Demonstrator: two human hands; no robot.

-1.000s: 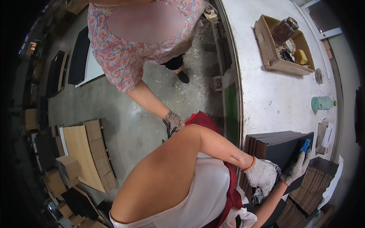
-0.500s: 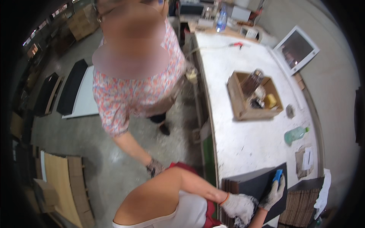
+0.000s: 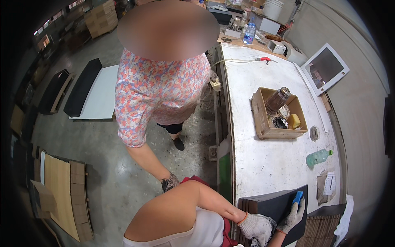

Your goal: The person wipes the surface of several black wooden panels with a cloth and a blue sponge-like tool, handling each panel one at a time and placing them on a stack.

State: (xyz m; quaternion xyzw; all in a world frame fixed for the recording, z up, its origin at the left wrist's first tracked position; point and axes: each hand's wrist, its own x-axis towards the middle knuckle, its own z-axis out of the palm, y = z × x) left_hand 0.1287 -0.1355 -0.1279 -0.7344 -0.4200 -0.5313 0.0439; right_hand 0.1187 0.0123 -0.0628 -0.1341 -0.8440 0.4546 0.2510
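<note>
While both gloved hands work at the white table's (image 3: 263, 164) near edge, the head view shows:
right hand: (image 3: 293, 214) fingers closed on a blue block (image 3: 297, 197), pressing it onto the top black sheet (image 3: 275, 206)
left hand: (image 3: 256, 225) lies flat on the sheet stack's near left corner, fingers loosely spread, gripping nothing
sheets: stacked at the table's near edge
beyond: wooden box (image 3: 263, 123), green bottle (image 3: 317, 157)
left: another person (image 3: 160, 94) stands on the floor

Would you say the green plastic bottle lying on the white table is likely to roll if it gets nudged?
Probably yes: the green bottle lies on its side on the flat white table, with nothing touching it. It looks like thin plastic, so likely light and easily pushed. How full it is cannot be told.
</note>
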